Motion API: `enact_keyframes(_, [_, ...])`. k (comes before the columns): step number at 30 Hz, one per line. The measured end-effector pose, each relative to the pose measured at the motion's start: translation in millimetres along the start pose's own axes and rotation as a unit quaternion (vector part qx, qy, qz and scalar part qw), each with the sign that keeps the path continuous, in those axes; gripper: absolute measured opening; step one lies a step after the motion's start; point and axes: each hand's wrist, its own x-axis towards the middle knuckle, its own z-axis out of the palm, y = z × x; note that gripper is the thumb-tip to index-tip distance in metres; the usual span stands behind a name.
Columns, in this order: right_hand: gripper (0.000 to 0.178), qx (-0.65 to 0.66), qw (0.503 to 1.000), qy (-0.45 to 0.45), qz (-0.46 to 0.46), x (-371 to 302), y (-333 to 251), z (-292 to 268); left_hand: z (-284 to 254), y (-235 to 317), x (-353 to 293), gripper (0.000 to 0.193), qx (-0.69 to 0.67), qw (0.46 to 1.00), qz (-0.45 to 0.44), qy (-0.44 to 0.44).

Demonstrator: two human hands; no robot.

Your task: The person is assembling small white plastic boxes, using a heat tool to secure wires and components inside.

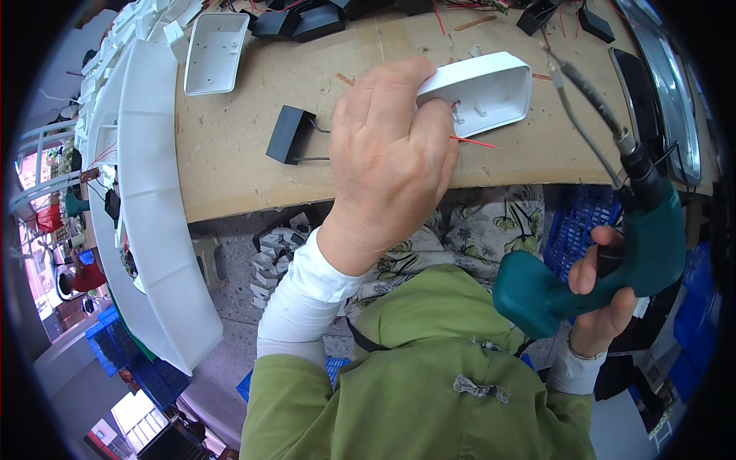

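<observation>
My left hand is closed round the near-left end of a white plastic housing, which is tilted so that its hollow inside shows. A red wire sticks out beside my fingers. To the left, a small black box lies on the table, its two dark leads running under my hand; where they end is hidden. My right hand grips a dark green soldering gun by its handle, a finger near the black trigger. The gun's thin metal tip points up and away, apart from the housing.
Another white housing lies open at the far left of the brown tabletop. Several black boxes and loose wires sit along the back edge. A long white plastic tray stands at the left. Blue crates are below the table.
</observation>
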Motion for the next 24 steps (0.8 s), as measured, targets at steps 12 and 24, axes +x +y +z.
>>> enact_keyframes(12, [0.068, 0.045, 0.996, -0.062, -0.035, 6.7, 0.4, -8.2, -9.6, 0.5, 5.6, 0.038, -0.105, 0.984, -0.142, -0.030])
enact_keyframes(24, [0.075, -0.143, 0.989, 0.023, 0.032, -5.6, -19.4, 8.0, -11.5, -15.5, 26.1, 0.026, -0.132, 0.948, -0.227, -0.182])
